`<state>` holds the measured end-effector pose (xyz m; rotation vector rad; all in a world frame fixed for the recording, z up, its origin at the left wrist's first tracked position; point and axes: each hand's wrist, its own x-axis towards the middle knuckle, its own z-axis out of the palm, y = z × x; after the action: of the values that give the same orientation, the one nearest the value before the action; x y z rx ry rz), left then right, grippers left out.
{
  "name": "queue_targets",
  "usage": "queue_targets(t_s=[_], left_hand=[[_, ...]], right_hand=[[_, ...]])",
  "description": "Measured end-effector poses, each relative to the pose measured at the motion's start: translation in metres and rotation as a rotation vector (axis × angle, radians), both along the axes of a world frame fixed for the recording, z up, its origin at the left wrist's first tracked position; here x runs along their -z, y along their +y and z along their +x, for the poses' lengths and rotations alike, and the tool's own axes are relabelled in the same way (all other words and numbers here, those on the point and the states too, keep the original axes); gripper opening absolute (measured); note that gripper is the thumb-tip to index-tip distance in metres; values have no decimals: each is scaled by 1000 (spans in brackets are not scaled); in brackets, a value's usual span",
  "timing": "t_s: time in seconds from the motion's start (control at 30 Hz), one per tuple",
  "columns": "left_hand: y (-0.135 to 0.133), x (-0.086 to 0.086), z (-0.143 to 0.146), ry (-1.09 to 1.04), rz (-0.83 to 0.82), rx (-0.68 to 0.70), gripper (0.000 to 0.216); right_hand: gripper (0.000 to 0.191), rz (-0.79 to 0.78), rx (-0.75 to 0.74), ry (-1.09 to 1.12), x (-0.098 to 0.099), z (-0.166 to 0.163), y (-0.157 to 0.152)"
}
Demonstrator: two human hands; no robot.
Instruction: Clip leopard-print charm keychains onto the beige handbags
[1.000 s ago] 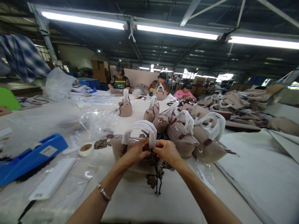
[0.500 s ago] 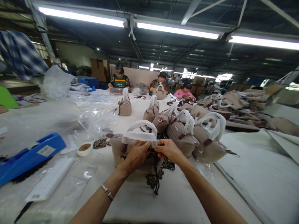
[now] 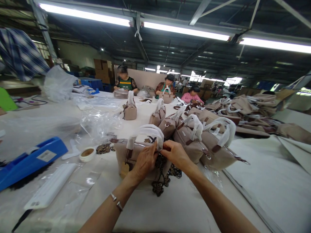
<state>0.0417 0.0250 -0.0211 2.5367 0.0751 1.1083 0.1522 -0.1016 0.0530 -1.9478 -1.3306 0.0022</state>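
A beige handbag (image 3: pixel 121 154) stands upright before me, its handles (image 3: pixel 148 128) wrapped in white. A leopard-print flower charm (image 3: pixel 157 188) hangs down its front from the right handle base. My left hand (image 3: pixel 146 161) is closed at that handle base, across the bag's front. Just right of it, my right hand (image 3: pixel 177 155) pinches near the charm's top, where its black cord meets the handle. The fingertips of both hands nearly meet, hiding the exact grip. More flower charms (image 3: pixel 175 171) lie on the table beside the bag.
Several similar handbags (image 3: pixel 188 140) stand close on the right. Left lie a blue dustpan (image 3: pixel 36 158), a white power strip (image 3: pixel 51 186), a tape roll (image 3: pixel 87 154) and clear plastic bags (image 3: pixel 97 124). People work across the table (image 3: pixel 143 113); a white sheet (image 3: pixel 272 174) lies right.
The long black cord end that hung below the charm no longer dangles there. The wrapped handles lean a little further right. Both hands stay at the handle base, with small shifts.
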Motion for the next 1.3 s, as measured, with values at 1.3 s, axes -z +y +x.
queue_targets(t_s=[1.3], left_hand=[[-3, -60, 4, 429, -447, -44, 13]], right_hand=[[17, 134, 41, -475, 46, -24, -11]])
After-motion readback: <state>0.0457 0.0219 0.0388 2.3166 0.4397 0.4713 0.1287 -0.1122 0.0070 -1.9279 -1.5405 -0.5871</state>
